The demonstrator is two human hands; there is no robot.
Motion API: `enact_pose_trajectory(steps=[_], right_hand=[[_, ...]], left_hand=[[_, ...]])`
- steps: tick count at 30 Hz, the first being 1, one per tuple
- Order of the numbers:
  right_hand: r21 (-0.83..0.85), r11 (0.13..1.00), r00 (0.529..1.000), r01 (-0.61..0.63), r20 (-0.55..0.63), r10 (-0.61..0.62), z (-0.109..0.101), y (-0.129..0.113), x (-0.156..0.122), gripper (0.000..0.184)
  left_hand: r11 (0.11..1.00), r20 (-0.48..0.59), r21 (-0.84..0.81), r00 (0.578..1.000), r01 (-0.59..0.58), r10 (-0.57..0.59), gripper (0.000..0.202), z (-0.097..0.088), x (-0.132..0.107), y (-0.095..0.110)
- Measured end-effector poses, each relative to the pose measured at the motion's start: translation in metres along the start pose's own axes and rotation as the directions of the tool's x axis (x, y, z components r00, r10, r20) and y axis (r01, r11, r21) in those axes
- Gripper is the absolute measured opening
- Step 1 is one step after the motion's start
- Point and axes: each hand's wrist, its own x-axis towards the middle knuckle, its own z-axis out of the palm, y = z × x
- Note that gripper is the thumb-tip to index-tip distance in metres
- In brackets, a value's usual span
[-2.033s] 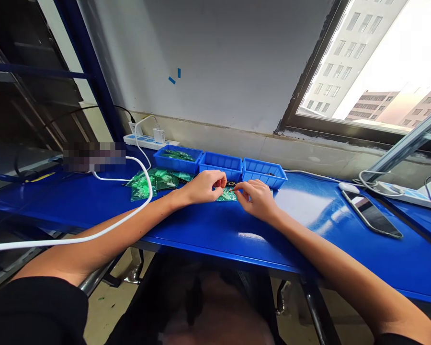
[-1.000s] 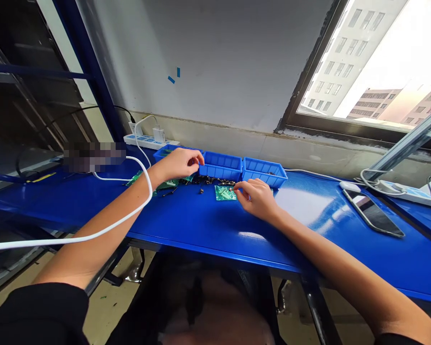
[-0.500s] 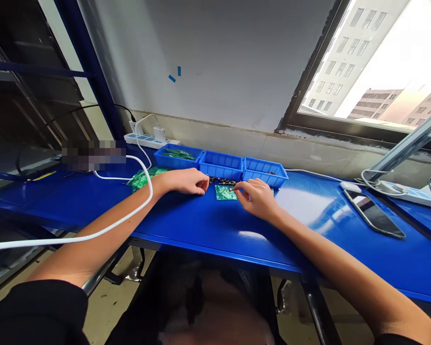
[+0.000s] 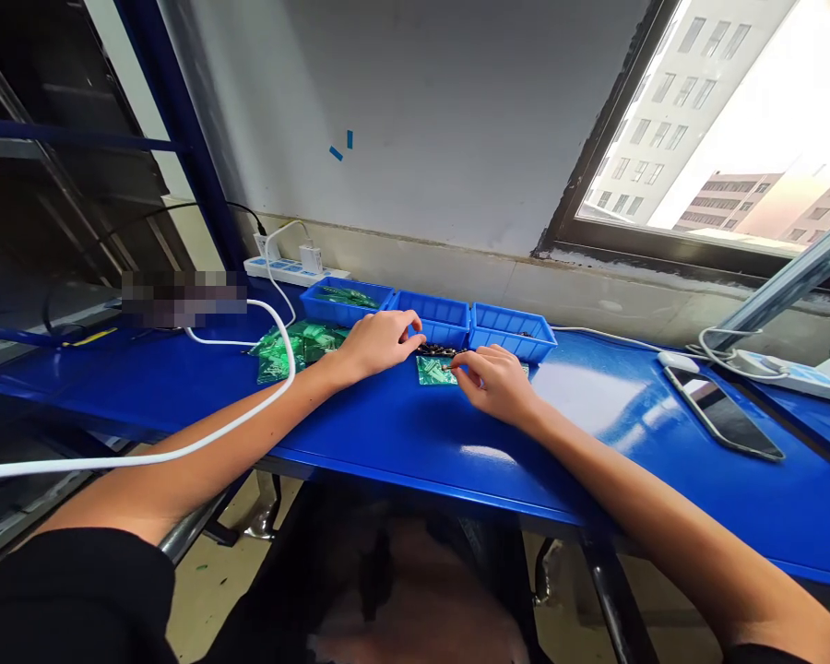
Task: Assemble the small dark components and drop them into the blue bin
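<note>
My right hand [image 4: 496, 381] is closed in a pinch on a small metal part [image 4: 447, 368], low over a green circuit board [image 4: 430, 372] that lies flat on the blue table. The part is too small to name, and the hand covers much of the board. Just left of it, my left hand [image 4: 382, 344] hovers beside a small heap of dark and brassy parts [image 4: 437, 349]. Its thumb and forefinger are curved with a narrow gap between the tips; nothing shows in them.
Behind the hands stand three blue bins [image 4: 429, 309], the left one holding green boards [image 4: 347, 296]. More green boards [image 4: 283, 350] lie by my left forearm. A white cable [image 4: 214, 432] crosses above that arm. A phone [image 4: 723, 410] lies at right, and a power strip [image 4: 287, 269] sits against the wall.
My left hand has moved right and slightly up, towards the heap of small parts, and its thumb and forefinger have come apart. The right hand stays in place over the board.
</note>
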Motion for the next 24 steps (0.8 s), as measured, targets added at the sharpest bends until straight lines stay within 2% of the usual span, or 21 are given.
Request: enact_pose_trajectory(steps=[2,5,8,11,17,24], right_hand=[[-0.006,1.000,1.000,0.011,-0.011,-0.011,0.000,0.000,0.000,0.021],[-0.014,0.999,0.998,0.036,-0.044,-0.036,-0.001,0.000,0.000,0.020],[-0.019,0.999,0.997,0.044,-0.064,-0.045,0.000,0.000,0.000,0.019],[-0.004,1.000,0.998,0.025,-0.055,-0.025,0.001,0.001,-0.001,0.018],[0.021,1.000,0.999,0.017,-0.031,-0.016,0.002,0.000,-0.001,0.017],[0.069,0.998,0.997,0.002,-0.077,0.004,0.004,0.001,-0.001,0.012]], left_hand=[[0.994,-0.002,-0.109,1.000,-0.019,0.019,0.021,-0.003,0.000,0.000],[0.964,0.029,-0.228,0.989,-0.137,0.148,0.023,-0.006,0.000,0.001],[0.929,0.141,-0.281,0.948,-0.240,0.287,0.029,-0.003,-0.004,0.005],[0.917,0.222,-0.279,0.909,-0.287,0.352,0.036,0.001,-0.007,0.011],[0.927,0.215,-0.243,0.916,-0.285,0.338,0.027,0.004,-0.010,0.014],[0.931,0.193,-0.242,0.927,-0.273,0.322,0.024,0.005,-0.009,0.013]])
